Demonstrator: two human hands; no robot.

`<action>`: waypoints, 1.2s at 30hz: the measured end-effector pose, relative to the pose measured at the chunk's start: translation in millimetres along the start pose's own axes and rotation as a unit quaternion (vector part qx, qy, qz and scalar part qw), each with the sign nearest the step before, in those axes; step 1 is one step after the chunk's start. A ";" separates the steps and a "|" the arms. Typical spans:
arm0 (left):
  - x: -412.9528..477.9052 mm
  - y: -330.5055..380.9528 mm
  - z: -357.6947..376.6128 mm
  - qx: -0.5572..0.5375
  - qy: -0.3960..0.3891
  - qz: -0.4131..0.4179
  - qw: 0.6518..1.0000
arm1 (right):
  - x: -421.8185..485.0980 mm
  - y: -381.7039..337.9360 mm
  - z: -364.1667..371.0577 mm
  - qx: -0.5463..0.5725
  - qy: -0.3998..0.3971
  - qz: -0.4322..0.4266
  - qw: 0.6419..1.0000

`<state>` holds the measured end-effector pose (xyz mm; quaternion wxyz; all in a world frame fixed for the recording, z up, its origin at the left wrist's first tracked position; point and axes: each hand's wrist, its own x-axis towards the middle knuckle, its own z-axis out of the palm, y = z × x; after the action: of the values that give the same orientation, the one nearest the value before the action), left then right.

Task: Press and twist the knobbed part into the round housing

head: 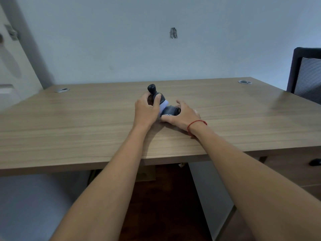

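Upright, slightly tilted: dark handheld device [157, 96]

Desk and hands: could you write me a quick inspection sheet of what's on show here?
Surface: wooden desk, with a round metal grommet at the far left and another at the far right.
Job's things: dark device with a round knob and a pale lilac band; dark cylinder with white lettering lying beside it.
Clutter: nothing seen.
Hands: left hand grips the dark device; right hand holds the cylinder, with a red string on its wrist.
Cables: nothing seen.
Surroundings: pale wall with a small rough patch; mesh chair at right.
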<state>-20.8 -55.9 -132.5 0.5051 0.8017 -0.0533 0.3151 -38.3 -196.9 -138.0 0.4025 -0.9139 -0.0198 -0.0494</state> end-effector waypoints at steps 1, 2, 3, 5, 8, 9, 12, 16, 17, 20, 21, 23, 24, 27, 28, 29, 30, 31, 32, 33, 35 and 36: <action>-0.1 1.4 -0.2 -0.030 -0.007 -0.008 1.000 | -0.2 0.1 0.0 0.001 -0.003 0.001 1.000; -0.2 1.9 0.0 -0.038 -0.015 -0.008 0.999 | 0.0 0.2 0.3 0.002 -0.005 0.002 1.000; -0.6 1.0 0.8 -0.019 -0.022 0.002 1.000 | 0.1 0.0 0.2 0.003 -0.007 0.001 1.000; 0.2 -1.9 2.8 0.040 -0.024 0.020 0.999 | 0.2 -0.6 -0.1 0.007 -0.005 -0.002 1.000; 1.7 -2.3 5.5 0.081 -0.007 0.027 0.996 | -0.3 -1.2 -1.4 0.013 -0.004 -0.009 1.000; 1.3 -1.4 6.4 0.084 -0.006 0.038 0.996 | -0.6 -1.0 -1.5 0.015 -0.005 -0.009 1.000; 0.5 0.6 4.6 0.011 -0.024 0.038 0.999 | -2.2 -2.0 -0.6 0.011 -0.012 -0.002 1.000; 5.7 -5.2 3.8 0.076 -0.054 0.039 0.995 | -2.2 -3.4 0.3 0.010 -0.015 -0.004 1.000; 6.8 -6.3 3.9 0.092 -0.051 0.038 0.994 | -2.1 -3.5 0.5 0.011 -0.014 -0.006 1.000; 8.0 -5.7 4.0 0.035 -0.050 0.027 0.998 | -3.9 -3.1 0.5 0.010 -0.016 -0.009 1.000; 8.4 -5.0 3.2 0.001 -0.054 0.016 0.998 | -3.5 -2.6 0.2 0.009 -0.017 -0.009 1.000; 8.9 -4.7 0.3 -0.044 -0.085 -0.014 0.995 | -2.4 -2.0 0.2 0.007 -0.016 -0.011 1.000; 9.5 -5.5 -0.3 -0.039 -0.105 -0.021 0.994 | -1.7 -2.4 0.1 0.007 -0.015 -0.013 1.000; 12.5 -9.2 3.7 0.042 -0.117 -0.014 0.992 | -0.3 -2.3 0.8 0.008 -0.018 -0.020 1.000; 12.1 -7.6 4.3 0.056 -0.108 -0.014 0.992 | -0.3 -1.7 1.1 0.009 -0.019 -0.022 1.000; 11.7 -6.6 5.3 0.048 -0.102 -0.012 0.994 | -0.8 -1.1 0.9 0.011 -0.021 -0.023 0.999; 11.4 -5.2 5.0 0.020 -0.099 -0.016 0.995 | -1.6 -1.0 0.0 0.012 -0.021 -0.024 0.999; 11.0 -4.1 3.7 -0.019 -0.098 -0.021 0.995 | -1.3 -0.2 -0.5 0.013 -0.022 -0.025 0.999; 10.4 -3.0 1.5 -0.045 -0.103 -0.025 0.993 | -1.4 0.1 -1.3 0.014 -0.024 -0.028 0.999; 10.3 -3.4 0.6 -0.047 -0.110 -0.021 0.993 | -1.1 0.4 -2.2 0.016 -0.025 -0.033 0.999; 10.7 -6.7 2.3 0.015 -0.122 -0.011 0.992 | -0.2 0.3 -3.4 0.019 -0.033 -0.041 0.998; 10.5 -8.2 3.3 0.058 -0.121 -0.009 0.991 | 0.0 -0.1 -3.3 0.020 -0.040 -0.042 0.998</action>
<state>-7.6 -52.3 -134.0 0.4506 0.8624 -0.0883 0.2131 -38.6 -199.3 -135.8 0.4175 -0.9051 -0.0751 -0.0295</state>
